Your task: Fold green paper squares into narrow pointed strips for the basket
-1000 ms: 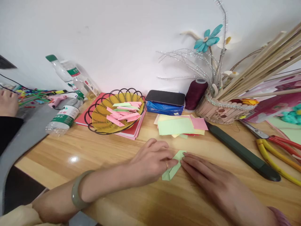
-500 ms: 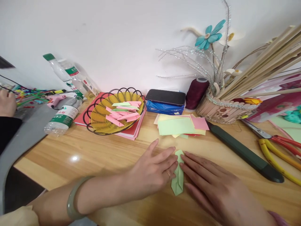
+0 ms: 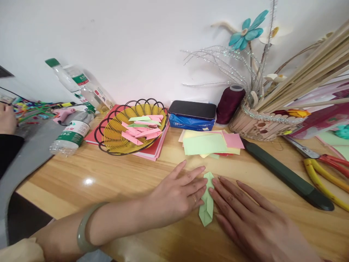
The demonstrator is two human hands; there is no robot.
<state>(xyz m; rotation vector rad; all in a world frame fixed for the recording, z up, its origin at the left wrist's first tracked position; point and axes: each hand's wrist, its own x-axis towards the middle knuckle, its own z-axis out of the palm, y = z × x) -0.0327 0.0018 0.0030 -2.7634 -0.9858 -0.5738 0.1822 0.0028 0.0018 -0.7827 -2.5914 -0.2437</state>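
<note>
A narrow folded piece of green paper (image 3: 206,202) lies on the wooden table (image 3: 109,178), pointing away from me. My left hand (image 3: 177,194) lies flat on the table with fingers spread, its fingertips pressing the paper's left edge. My right hand (image 3: 251,222) is also flat and spread, fingertips against the paper's right edge. Just beyond sits a stack of green, pink and yellow paper sheets (image 3: 209,142). A yellow wire basket (image 3: 131,127) at the back left holds several folded pink and green strips.
A long dark cutter (image 3: 286,174) lies to the right, with scissors and yellow pliers (image 3: 324,171) beyond. At the back stand a phone on a blue packet (image 3: 192,114), a thread spool (image 3: 229,103) and a craft basket (image 3: 261,123). Plastic bottles (image 3: 72,133) lie left. Another person's hand (image 3: 7,118) is far left.
The green paper turned from lying slanted to pointing straight away from me. My left hand opened from curled to flat, and both hands now flank the paper.
</note>
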